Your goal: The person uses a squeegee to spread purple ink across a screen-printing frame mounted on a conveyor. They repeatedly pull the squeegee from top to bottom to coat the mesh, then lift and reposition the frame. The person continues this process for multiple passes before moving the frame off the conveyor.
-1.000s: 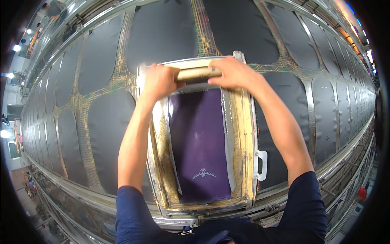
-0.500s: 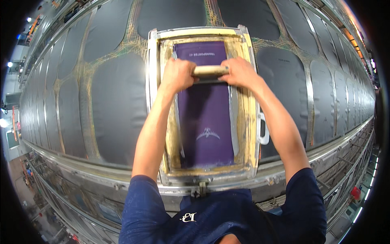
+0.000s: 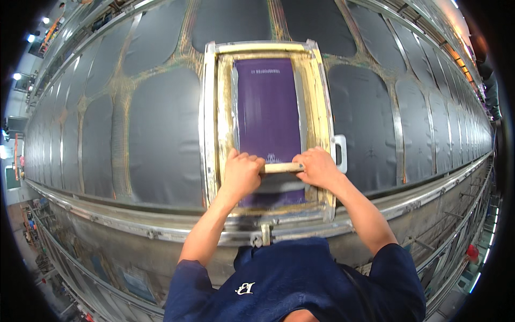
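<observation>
A rectangular screen-printing frame (image 3: 322, 91) with a silver rim and yellow-stained inner borders lies on the long table, holding a purple screen (image 3: 268, 107) with faint pale markings. Across its lower part is a squeegee with a pale wooden handle (image 3: 281, 168), its dark blade below. My left hand (image 3: 244, 170) grips the handle's left end and my right hand (image 3: 320, 167) grips its right end, fingers curled round it. A white loop handle (image 3: 339, 153) sticks out from the frame's right side.
Dark rounded panels (image 3: 161, 134) lie in rows along the table on both sides and behind the frame, separated by strips with fine coloured lines. A metal rail (image 3: 161, 231) with fittings runs along the near edge, by my body. Metal racks and lights show at the margins.
Both hands have drawn the squeegee down the screen toward my body, from its far end to near the bottom. The upper purple area is now uncovered.
</observation>
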The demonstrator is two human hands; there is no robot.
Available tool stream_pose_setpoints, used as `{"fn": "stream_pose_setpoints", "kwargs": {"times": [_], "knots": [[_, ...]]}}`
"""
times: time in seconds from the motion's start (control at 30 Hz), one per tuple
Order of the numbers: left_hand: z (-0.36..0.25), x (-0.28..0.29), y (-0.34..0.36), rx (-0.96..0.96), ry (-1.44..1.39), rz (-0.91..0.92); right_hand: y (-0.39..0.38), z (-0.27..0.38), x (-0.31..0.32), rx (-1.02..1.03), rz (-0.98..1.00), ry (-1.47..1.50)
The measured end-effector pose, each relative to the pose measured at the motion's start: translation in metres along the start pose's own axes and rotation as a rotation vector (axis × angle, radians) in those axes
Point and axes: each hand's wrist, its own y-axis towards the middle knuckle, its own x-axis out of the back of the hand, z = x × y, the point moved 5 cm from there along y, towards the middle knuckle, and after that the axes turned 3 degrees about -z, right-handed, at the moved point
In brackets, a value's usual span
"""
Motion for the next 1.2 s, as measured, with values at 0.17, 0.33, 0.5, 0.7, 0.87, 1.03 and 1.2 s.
{"fn": "stream_pose_setpoints", "kwargs": {"times": [0.17,0.33,0.5,0.7,0.87,1.03,1.2], "knots": [[0.077,0.021,0.152,-0.046,0.109,-0.129,0.144,-0.078,0.066,0.073,-0.187,-0.061],[0.146,0.031,0.280,-0.025,0.162,-0.055,0.264,-0.143,0.114,-0.023,-0.183,0.106],[0.172,0.027,0.333,0.037,0.132,-0.010,0.311,-0.172,0.127,-0.120,-0.154,0.093],[0.168,0.025,0.321,0.101,0.091,0.025,0.301,-0.158,0.123,-0.170,-0.081,0.120],[0.131,0.015,0.253,0.077,0.067,-0.026,0.239,-0.135,0.092,-0.073,-0.103,0.114],[0.067,0.002,0.124,0.014,0.031,-0.027,0.120,-0.068,0.042,-0.053,-0.098,0.150],[-0.014,-0.013,-0.023,-0.007,0.080,-0.015,-0.019,0.008,-0.015,-0.007,-0.061,0.060]]}}
